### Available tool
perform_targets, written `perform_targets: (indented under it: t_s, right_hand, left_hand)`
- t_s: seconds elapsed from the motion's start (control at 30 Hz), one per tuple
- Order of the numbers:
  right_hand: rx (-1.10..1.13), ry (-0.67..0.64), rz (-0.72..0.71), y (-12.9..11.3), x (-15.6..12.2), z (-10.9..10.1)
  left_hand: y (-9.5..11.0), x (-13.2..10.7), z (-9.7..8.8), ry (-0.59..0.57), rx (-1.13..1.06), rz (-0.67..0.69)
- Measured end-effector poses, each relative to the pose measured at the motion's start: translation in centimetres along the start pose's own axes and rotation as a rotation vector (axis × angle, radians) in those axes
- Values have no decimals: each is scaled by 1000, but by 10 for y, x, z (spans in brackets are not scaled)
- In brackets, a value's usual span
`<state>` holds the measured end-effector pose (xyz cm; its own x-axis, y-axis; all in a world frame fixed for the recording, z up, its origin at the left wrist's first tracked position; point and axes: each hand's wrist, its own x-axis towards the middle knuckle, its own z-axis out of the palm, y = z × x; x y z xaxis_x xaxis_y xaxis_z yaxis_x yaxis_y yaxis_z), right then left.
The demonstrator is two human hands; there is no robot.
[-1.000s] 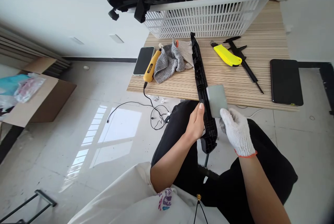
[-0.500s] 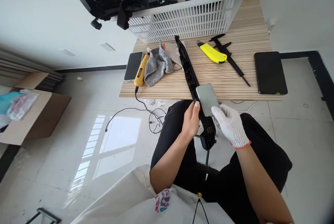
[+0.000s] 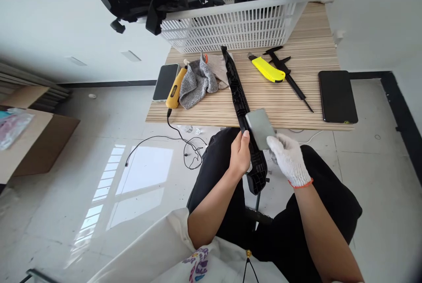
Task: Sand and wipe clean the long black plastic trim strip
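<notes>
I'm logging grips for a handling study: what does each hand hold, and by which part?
The left hand holds the long black plastic part by its near half; the gloved right hand holds the grey block by its near right corner.

The far edge of the desk (image 3: 296,116) is being hidden by a basket (image 3: 224,32). Rightward from the left edge, a phone (image 3: 166,83), tool (image 3: 176,88) and cloth (image 3: 198,85) are being lined up. The near right corner is being occupied by another phone (image 3: 338,96), with calipers (image 3: 293,83) and knife (image 3: 267,70) leftward. The near edge is being crossed by a bar (image 3: 236,89).
</notes>
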<state>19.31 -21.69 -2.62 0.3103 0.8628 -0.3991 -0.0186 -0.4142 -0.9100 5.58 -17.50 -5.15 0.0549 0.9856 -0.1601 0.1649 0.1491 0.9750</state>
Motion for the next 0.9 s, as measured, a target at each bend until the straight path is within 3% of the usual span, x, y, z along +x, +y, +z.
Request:
perform_targets:
  t_s: [0.07,0.2,0.33,0.43,0.47,0.57,0.7,0.8,0.83,0.9]
  right_hand:
    - [60,125,-20,0,-1,1]
    - [116,-23,14,1,-2,3]
    - [46,108,-64,3,0,9]
    - [99,-59,-1,2,1,12]
    - [59,-43,-19,1,1,12]
    - [-9,179,-127,0,0,13]
    - [53,11,-77,5,0,15]
    - [39,199,-146,10,0,17]
    - [89,208,-138,11,0,17]
    - [168,41,-72,11,1,16]
  left_hand:
    - [-1,0,0,36,-4,-22]
    - [-3,1,0,63,-45,-37]
    - [-4,2,0,72,-77,-1]
    - [-5,4,-1,49,-127,1]
    - [-6,4,-1,37,-135,4]
    - [-7,6,-2,28,-145,-2]
    - [-9,8,-2,60,-165,-22]
    - [-7,10,0,76,-149,-2]
    - [-6,10,1,80,-147,-1]
    - [-3,10,2,71,-153,-11]
